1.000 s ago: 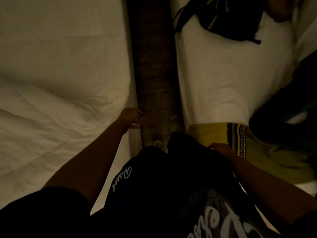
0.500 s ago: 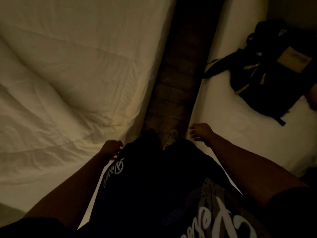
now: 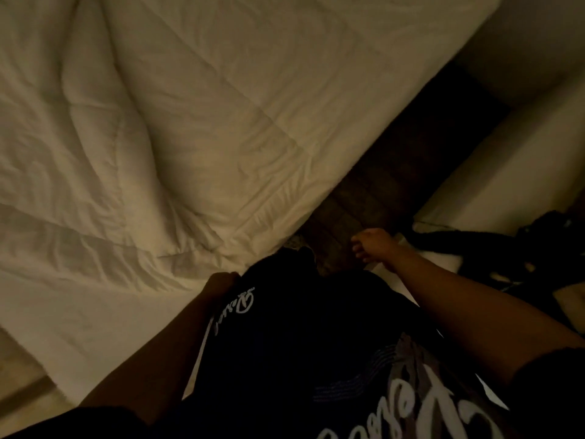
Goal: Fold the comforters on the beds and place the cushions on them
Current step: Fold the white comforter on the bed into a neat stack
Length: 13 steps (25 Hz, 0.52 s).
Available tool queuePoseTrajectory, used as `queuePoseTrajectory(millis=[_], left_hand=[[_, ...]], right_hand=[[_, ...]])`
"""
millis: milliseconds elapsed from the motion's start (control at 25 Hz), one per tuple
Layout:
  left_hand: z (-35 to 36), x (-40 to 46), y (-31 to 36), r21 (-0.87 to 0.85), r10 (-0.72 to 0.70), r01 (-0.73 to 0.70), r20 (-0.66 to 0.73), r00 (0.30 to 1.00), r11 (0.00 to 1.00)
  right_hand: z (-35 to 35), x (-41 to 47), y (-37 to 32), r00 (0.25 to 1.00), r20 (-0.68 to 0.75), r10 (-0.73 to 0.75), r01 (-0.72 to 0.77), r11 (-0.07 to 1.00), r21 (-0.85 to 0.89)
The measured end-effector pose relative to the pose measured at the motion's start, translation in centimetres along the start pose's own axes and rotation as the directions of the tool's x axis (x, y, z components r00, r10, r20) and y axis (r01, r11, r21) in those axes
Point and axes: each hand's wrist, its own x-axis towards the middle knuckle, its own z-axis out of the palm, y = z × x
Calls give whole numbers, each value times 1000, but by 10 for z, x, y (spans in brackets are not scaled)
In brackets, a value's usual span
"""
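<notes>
A white comforter [image 3: 196, 128] lies spread and rumpled over the bed, filling most of the view. It is unfolded, with creases running across it and a thicker ridge down its length. Its near edge hangs over the side of the bed, beside the person's dark shorts [image 3: 285, 327].

The left hand [image 3: 221, 285] sits at that near edge of the comforter, low against the shorts. Only the back of the hand shows, in deep shadow, with the fingers tucked out of sight, so I cannot tell whether it has hold of the cloth or merely rests beside it.

The right hand [image 3: 375, 247] is on the far side of the shorts from the comforter, over the strip of dark tiled floor [image 3: 408, 160] that runs along the comforter's edge. Its fingers are loosely bent and hold nothing, and it does not touch the comforter.

Beyond that floor strip, well apart from the comforter, is a second bed [image 3: 506, 166] with a white cover. A black bag [image 3: 493, 245] with straps lies on it, just past the right hand. Whether the bag is open, and what is in it, cannot be made out in the dim light.
</notes>
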Motion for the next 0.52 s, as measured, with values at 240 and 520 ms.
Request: queuePoseTrajectory(millis=[240, 520], left_hand=[[-19, -12, 96, -263, -41, 42, 9, 999, 964], [-19, -22, 149, -546, -56, 33, -27, 998, 837]], right_hand=[[-74, 49, -53, 997, -67, -33, 14, 961, -277], [-130, 76, -148, 998, -50, -39, 2, 816, -578]])
